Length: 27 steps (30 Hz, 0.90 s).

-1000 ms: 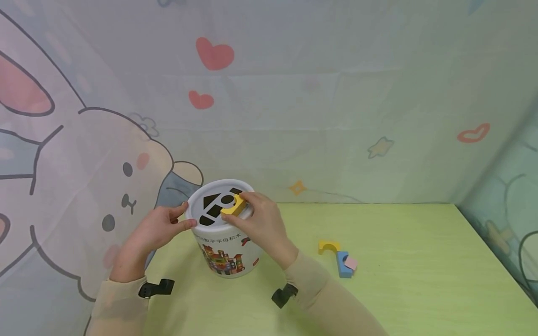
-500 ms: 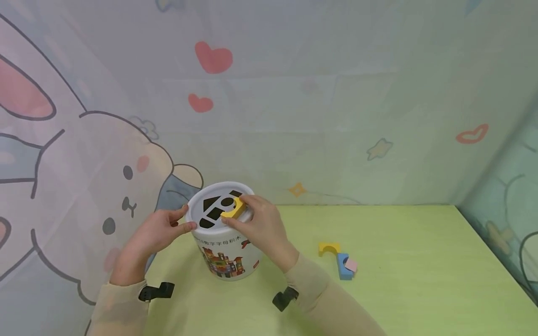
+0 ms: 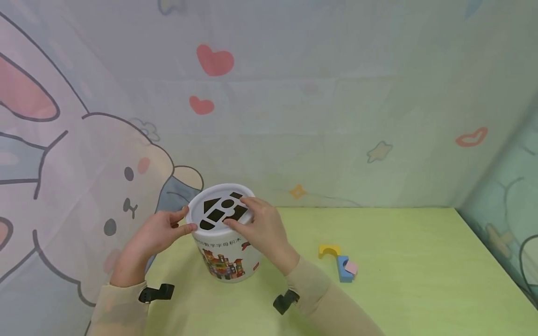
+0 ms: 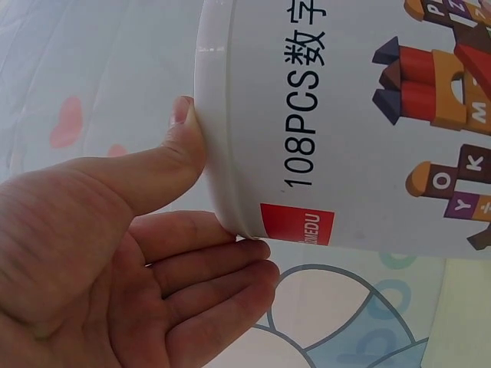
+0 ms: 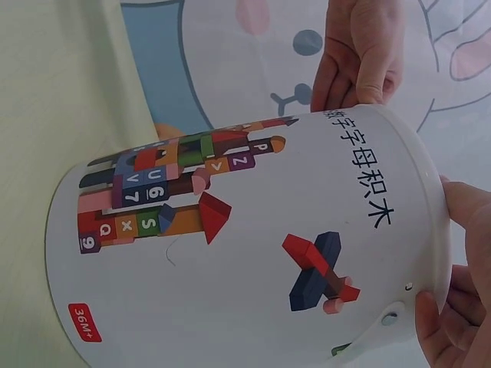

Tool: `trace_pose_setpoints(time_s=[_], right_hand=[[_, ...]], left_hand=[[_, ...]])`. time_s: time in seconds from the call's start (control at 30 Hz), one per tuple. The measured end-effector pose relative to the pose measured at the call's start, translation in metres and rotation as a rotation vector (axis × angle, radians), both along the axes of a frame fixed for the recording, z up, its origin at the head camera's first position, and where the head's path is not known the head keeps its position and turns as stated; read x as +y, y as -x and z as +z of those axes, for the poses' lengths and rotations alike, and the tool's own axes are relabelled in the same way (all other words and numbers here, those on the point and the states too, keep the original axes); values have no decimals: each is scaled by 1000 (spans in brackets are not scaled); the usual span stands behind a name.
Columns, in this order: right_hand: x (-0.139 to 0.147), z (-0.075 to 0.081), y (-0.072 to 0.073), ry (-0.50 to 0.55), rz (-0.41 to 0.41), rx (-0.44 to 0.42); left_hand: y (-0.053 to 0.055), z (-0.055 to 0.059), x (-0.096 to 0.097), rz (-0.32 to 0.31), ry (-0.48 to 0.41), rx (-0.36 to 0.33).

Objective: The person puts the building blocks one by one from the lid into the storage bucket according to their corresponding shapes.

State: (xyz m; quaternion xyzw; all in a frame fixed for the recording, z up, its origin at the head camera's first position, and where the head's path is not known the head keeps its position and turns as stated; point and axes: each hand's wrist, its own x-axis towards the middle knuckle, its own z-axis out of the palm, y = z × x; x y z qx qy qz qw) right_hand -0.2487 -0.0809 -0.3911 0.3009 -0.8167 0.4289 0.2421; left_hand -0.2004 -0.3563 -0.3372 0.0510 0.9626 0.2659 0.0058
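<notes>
A white bucket [image 3: 227, 263] printed with building blocks stands upright on the table, its lid [image 3: 197, 210] cut with several dark shaped slots. My left hand [image 3: 153, 233] touches the left rim with thumb and index finger; in the left wrist view its other fingers [image 4: 215, 307] extend beside the wall. At the right rim, my right hand [image 3: 266, 228] spreads thumb and index finger either side of a notched slot [image 3: 238, 213], with nothing between them. The right wrist view shows that thumb and fingers [image 5: 433, 326] at the lid's edge.
Right of the bucket lie a yellow arch block [image 3: 329, 249], a blue block with a curved notch [image 3: 343, 274] and a small pink block [image 3: 351, 267] against it. The green table [image 3: 412, 261] meets a printed cloth backdrop [image 3: 336, 116] behind.
The yellow arch block that my right hand pinched over the lid is gone from sight, and the slot there now shows dark. Both hands keep their places at the rim.
</notes>
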Motion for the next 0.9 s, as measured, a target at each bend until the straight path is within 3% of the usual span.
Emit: trace_pose_setpoints(time_s=[0.17, 0.33, 0.47, 0.67, 0.9], right_hand=[[6, -3, 2, 1, 49, -46], [20, -7, 10, 31, 194, -100], [32, -10, 15, 9, 275, -70], [55, -22, 22, -13, 227, -45], [104, -41, 36, -20, 194, -148]], left_hand=[[0, -1, 1, -2, 3, -6], [2, 0, -1, 2, -24, -7], [1, 0, -4, 3, -12, -4], [0, -1, -4, 3, -3, 3], [-1, -1, -2, -6, -6, 4]])
